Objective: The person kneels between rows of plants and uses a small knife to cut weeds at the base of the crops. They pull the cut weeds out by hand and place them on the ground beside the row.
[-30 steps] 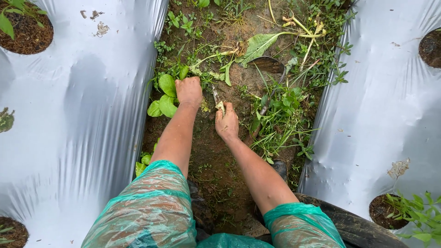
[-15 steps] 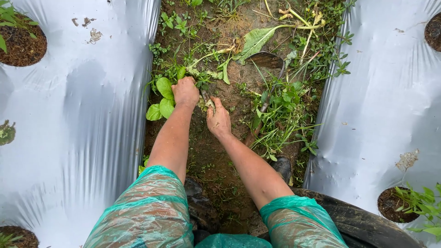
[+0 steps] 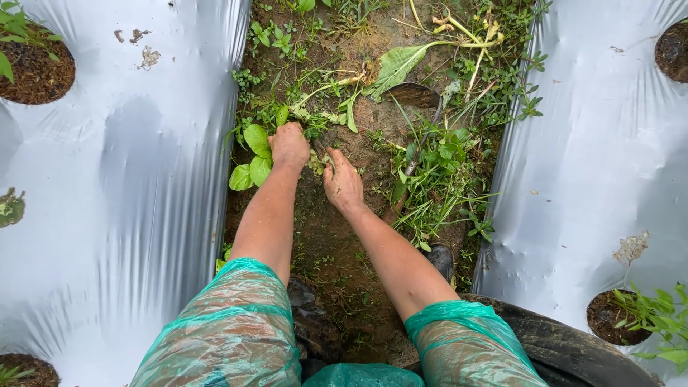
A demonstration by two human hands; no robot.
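I am bent over a muddy furrow (image 3: pixel 337 251) between two beds under silver plastic. My left hand (image 3: pixel 289 145) is closed on the base of a leafy green weed (image 3: pixel 256 154), whose round leaves stick out to its left. My right hand (image 3: pixel 342 183) is pressed to the soil just right of it, fingers curled on a small hand tool (image 3: pixel 319 159). The tool's tip is down among the torn stems, and little of it shows. Both forearms come out of green see-through plastic sleeves (image 3: pixel 229 330).
Silver plastic sheeting covers the left bed (image 3: pixel 122 179) and the right bed (image 3: pixel 595 158), with round planting holes (image 3: pixel 36 68) holding soil and seedlings. A long-handled hoe (image 3: pixel 412 93) lies in the weeds (image 3: pixel 441 172) to the right. Pulled plants (image 3: pixel 401 61) lie ahead. A dark boot (image 3: pixel 438 259) stands below.
Both hands have shifted slightly left and forward. The right hand has dropped lower onto the soil, so the small tool's blade, plainly visible a second ago, is now mostly hidden.
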